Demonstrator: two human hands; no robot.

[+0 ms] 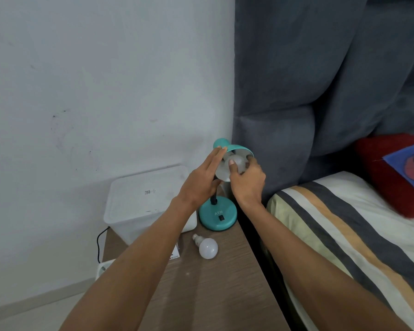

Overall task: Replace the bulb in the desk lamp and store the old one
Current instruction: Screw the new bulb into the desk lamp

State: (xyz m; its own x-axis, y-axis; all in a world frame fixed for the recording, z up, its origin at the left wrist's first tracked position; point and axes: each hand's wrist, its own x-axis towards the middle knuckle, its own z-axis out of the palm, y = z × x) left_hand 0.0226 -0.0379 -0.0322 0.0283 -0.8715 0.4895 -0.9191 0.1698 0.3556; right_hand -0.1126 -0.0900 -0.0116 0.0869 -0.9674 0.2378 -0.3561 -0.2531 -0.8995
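A teal desk lamp stands on a wooden bedside table, its round base near the far right corner and its shade tilted up toward me. My left hand presses flat against the shade's left rim, steadying it. My right hand reaches into the shade, fingers closed around a white bulb seated in the socket. A second white bulb lies loose on its side on the table, in front of the lamp base.
A translucent white lidded box sits at the table's far left. Under my left forearm peeks a small printed carton. A black cable drops down the wall side. A bed with striped bedding and a padded grey headboard borders the right.
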